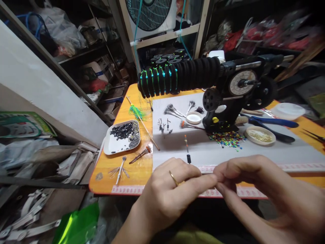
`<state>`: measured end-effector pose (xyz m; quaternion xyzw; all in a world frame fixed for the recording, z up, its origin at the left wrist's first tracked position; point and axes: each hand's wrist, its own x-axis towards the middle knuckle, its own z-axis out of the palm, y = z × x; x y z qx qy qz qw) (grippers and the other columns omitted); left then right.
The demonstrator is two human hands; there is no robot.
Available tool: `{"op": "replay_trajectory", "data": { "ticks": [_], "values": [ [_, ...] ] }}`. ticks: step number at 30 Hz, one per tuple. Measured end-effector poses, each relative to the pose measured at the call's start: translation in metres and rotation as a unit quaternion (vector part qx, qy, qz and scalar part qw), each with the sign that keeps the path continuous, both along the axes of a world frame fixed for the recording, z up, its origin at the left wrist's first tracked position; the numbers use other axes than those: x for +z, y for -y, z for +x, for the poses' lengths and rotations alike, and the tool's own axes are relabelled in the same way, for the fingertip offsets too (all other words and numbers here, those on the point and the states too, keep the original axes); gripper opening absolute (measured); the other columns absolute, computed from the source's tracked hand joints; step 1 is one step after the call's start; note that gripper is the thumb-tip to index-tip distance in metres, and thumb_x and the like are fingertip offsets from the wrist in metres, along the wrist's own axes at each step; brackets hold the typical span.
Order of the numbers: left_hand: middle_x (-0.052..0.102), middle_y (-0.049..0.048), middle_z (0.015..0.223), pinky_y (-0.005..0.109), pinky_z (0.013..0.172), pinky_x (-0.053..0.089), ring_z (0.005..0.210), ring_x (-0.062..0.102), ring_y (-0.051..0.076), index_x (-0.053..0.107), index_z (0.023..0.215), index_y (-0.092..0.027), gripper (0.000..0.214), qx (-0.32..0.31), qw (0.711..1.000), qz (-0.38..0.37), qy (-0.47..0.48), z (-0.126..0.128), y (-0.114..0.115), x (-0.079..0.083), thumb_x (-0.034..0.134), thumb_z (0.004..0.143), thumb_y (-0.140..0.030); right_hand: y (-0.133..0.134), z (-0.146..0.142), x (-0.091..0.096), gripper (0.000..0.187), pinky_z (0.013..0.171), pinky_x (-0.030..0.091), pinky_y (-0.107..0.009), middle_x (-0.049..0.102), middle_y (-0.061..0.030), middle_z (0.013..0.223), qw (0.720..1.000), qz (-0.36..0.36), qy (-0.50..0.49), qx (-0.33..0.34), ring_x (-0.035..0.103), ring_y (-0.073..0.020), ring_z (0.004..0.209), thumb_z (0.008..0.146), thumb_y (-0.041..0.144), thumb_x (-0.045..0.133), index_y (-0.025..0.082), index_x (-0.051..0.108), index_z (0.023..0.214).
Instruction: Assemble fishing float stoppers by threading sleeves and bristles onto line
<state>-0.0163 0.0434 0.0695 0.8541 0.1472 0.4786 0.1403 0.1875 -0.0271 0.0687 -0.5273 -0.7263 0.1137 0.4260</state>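
Observation:
My left hand (172,189), with a gold ring on one finger, is curled at the near edge of the orange table (134,173), its fingertips pinched against those of my right hand (256,189). Both pinch something too small to make out. Just beyond them a small fishing float with an orange tip (187,146) lies on a grey mat (228,152). A black line-winding machine (228,91) with a dial stands at the back, its long spindle loaded with black foam spools (177,76), some wound with green line.
A white tray of black tubes (123,135) sits left of the mat. Coloured beads (228,138), a white cap (194,117), a dish of pale bits (260,135) and blue-handled pliers (274,121) lie around the machine. Cluttered shelves and a fan (149,13) stand behind.

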Motion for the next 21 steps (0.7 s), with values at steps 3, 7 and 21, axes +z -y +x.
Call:
{"op": "replay_trajectory", "data": {
  "ticks": [3,7,21],
  "values": [
    [0.077,0.0112,0.082,0.025,0.065,0.058,0.071,0.069,0.016,0.077,0.098,-0.006,0.012,-0.015,0.997,-0.061,0.038,-0.001,0.004,-0.001,0.066,0.097,-0.006,-0.005,-0.009,0.001,0.015,0.058,0.063,-0.023,0.073,-0.0025,0.086,0.995,-0.022,-0.101,0.016,0.075,-0.0204,0.075,0.094,0.025,0.072,0.027,0.062,0.106],
    [0.073,0.0055,0.076,0.019,0.068,0.056,0.072,0.069,0.013,0.075,0.089,-0.013,0.008,-0.009,0.963,-0.203,0.176,0.007,0.016,-0.003,0.075,0.089,-0.005,-0.009,-0.020,0.003,0.015,0.064,0.066,-0.019,0.073,0.0014,0.084,0.961,-0.016,-0.272,0.037,0.076,-0.0162,0.074,0.096,0.028,0.074,0.031,0.062,0.104],
    [0.070,0.0004,0.078,0.022,0.068,0.053,0.074,0.065,0.013,0.074,0.088,-0.020,0.012,0.035,0.934,-0.301,0.186,0.001,0.020,-0.004,0.075,0.091,-0.009,-0.001,0.000,-0.014,0.019,0.066,0.060,-0.026,0.073,-0.0013,0.092,0.996,0.080,-0.009,0.036,0.074,-0.0176,0.080,0.096,0.010,0.065,0.028,0.059,0.094]
  ]
}}
